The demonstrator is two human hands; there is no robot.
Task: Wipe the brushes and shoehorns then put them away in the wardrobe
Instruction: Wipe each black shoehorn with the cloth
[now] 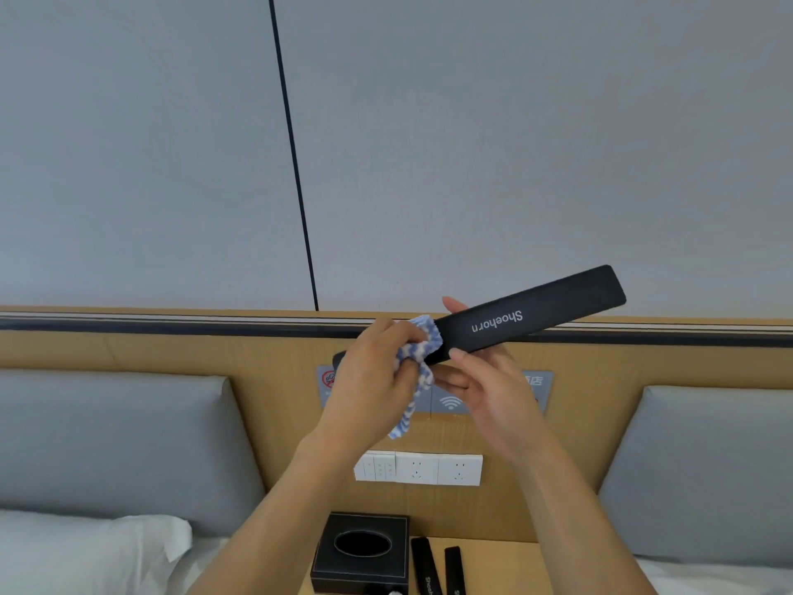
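Note:
A long black shoehorn (pixel 532 311) with white "Shoehorn" lettering is held up at chest height, slanting up to the right. My right hand (pixel 489 392) grips its middle from below. My left hand (pixel 373 380) pinches a blue-and-white striped cloth (pixel 422 358) around the shoehorn's lower left part. The shoehorn's left tip pokes out behind my left hand. Two more black shoehorns (pixel 429 569) lie side by side on the wooden nightstand (pixel 493 564) at the bottom edge.
A black tissue box (pixel 360 551) stands on the nightstand, left of the lying shoehorns. Behind are a wooden headboard panel with white sockets (pixel 437 468) and a wifi sign (pixel 450 401). Grey padded headboards and white bedding flank both sides. No wardrobe is in view.

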